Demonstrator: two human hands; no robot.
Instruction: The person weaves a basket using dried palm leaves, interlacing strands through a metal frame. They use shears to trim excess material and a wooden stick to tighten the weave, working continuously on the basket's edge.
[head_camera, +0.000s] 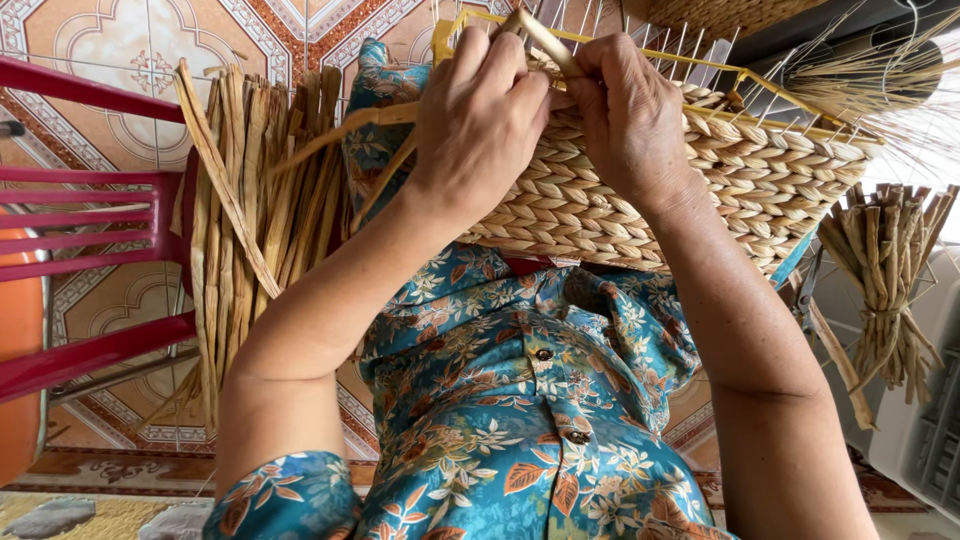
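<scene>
A half-woven straw basket (740, 175) rests on my lap, its braided wall built over a yellow wire frame (445, 35) with thin upright wires. My left hand (478, 115) grips a flat dried-grass strand (345, 125) that trails off to the left. My right hand (625, 105) pinches a pale strand end (545, 38) at the basket's top edge. The two hands touch each other over the weave.
A loose sheaf of dried grass strips (250, 220) leans against a red plastic chair (90, 250) on the left. A tied bundle of straw (890, 270) stands at the right. More fine fibres (880, 80) lie at top right. Patterned tiled floor (120, 50) lies below.
</scene>
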